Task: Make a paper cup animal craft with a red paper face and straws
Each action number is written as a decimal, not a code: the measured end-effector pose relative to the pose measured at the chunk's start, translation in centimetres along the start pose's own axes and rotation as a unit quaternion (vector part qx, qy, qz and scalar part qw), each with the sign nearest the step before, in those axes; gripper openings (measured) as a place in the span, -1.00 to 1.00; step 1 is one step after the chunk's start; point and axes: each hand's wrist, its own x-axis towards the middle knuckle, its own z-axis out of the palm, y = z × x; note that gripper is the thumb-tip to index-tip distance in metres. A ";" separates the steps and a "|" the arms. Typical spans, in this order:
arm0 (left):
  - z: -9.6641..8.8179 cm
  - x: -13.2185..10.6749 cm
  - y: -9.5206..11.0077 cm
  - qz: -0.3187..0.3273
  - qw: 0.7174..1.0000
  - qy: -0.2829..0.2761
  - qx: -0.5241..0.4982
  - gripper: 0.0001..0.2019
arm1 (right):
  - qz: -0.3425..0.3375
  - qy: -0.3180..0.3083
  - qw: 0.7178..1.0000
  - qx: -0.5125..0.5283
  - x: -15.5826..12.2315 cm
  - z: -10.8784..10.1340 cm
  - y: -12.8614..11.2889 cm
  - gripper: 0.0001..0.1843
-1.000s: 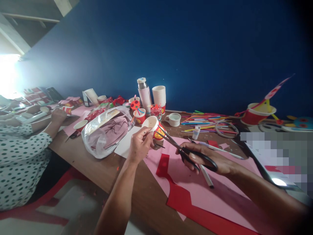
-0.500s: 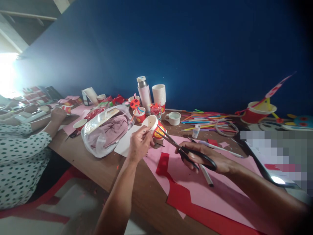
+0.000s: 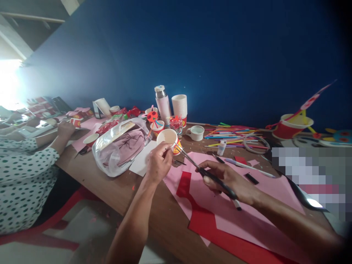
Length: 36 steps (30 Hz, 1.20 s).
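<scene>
Two hands in play over the counter, and here's the action: the left hand has a paper cup gripped, fingers wrapped round its side, the white inside tipped up and the red print facing away. Over to the right hand, curled tight around the black handles of the scissors, blades almost closed, their tips right up at the cup's rim. Beneath the right hand lies a big sheet of pink paper, with red paper showing along its edge and a marker just beyond the fingers. Left of the cup, a white sheet sits against a plastic bag with pink cloth inside. Straight ahead of the hands stand a flask, a stack of paper cups and a mug, with colored straws further right. Far left of the hands, a co-worker in a polka-dot top works at the same counter.
</scene>
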 end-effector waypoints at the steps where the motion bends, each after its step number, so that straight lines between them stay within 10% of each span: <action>1: 0.0 0.0 0.0 0.008 1.000 -0.001 0.009 -0.86 | 0.001 0.009 1.000 -0.005 -0.1 0.2 0.0 -0.64; 13: -0.2 0.1 0.1 0.039 0.999 -0.001 0.006 -0.84 | -0.137 0.141 0.908 -0.371 -0.7 0.8 -0.2 -0.63; 18: -0.1 0.0 0.3 0.028 1.000 -0.010 0.000 -0.87 | -0.053 0.035 0.996 -0.063 -0.6 1.3 -0.2 -0.61; 24: 0.1 -0.1 0.1 0.000 1.000 -0.010 -0.024 -0.90 | -0.080 -0.044 0.976 0.198 -0.3 1.3 0.8 -0.54; 29: 0.1 0.0 0.6 0.011 1.000 -0.017 -0.024 -0.87 | -0.037 0.042 0.992 -0.115 -0.8 0.3 -0.6 -0.60; 34: -0.1 0.2 1.2 0.024 0.999 -0.003 -0.021 -0.87 | -0.141 0.153 0.881 -0.425 -1.2 0.2 -0.8 -0.62; 36: -0.1 0.2 1.2 0.032 0.999 -0.002 -0.026 -0.88 | -0.140 0.152 0.886 -0.414 -1.2 0.3 -0.6 -0.61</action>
